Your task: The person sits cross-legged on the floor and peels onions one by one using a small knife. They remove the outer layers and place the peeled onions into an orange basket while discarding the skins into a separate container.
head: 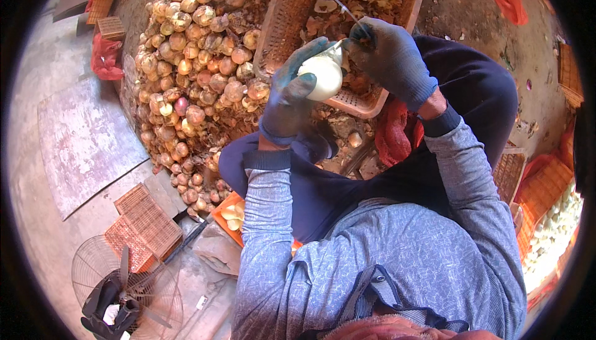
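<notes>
My left hand (pixel 291 93), in a dark knitted work glove, holds a peeled white onion (pixel 321 78) over the near end of a plastic crate (pixel 356 106). My right hand (pixel 389 58), gloved alike, is closed around a small knife (pixel 347 10), whose thin metal part points up and left, away from the onion. Between the two hands, a pale strip of skin lies at the onion's top, close to my right fingertips. Inside the crate are loose onion skins (pixel 324 6) and brown scraps.
A large heap of unpeeled onions (pixel 191 56) spreads left of the crate. Red mesh sacking (pixel 396 137) lies by my legs. An orange container (pixel 228 219) with pale pieces stands near my left elbow. A wire-caged fan (pixel 125 289) and stacked plastic baskets (pixel 149 223) are at lower left.
</notes>
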### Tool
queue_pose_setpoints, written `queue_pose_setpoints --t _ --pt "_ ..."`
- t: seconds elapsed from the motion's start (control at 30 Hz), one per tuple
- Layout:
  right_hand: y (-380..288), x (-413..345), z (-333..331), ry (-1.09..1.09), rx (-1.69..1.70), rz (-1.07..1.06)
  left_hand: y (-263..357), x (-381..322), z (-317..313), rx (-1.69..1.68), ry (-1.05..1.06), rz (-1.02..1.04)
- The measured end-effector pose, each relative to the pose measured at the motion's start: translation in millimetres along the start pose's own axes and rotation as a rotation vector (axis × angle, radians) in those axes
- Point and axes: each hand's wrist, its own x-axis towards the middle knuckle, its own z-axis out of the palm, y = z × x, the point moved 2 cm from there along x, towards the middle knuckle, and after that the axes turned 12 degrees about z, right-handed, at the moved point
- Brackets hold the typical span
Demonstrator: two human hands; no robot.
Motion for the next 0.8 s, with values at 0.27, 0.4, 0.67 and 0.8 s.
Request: queue_pose_setpoints --t 0.27,0.4,0.67,0.8 --pt "-21.5 -11.5 -14.8 -0.605 1.025 0.295 -4.6 0.6 -2.6 -0.249 0.114 0.064" --pt "-34.1 -18.3 -10.2 -0.595 1.014 0.375 -4.5 0.1 1.8 -0.015 0.045 0.069" --pt "-6.3 -16.6 -3.9 -0.623 1.519 0.275 -19.0 -0.6 -13.3 -0.375 0.224 0.071" --pt "0.4 -15.9 -15.0 -0.631 1.506 0.185 -16.0 2.4 -20.8 -0.624 0.246 0.025"
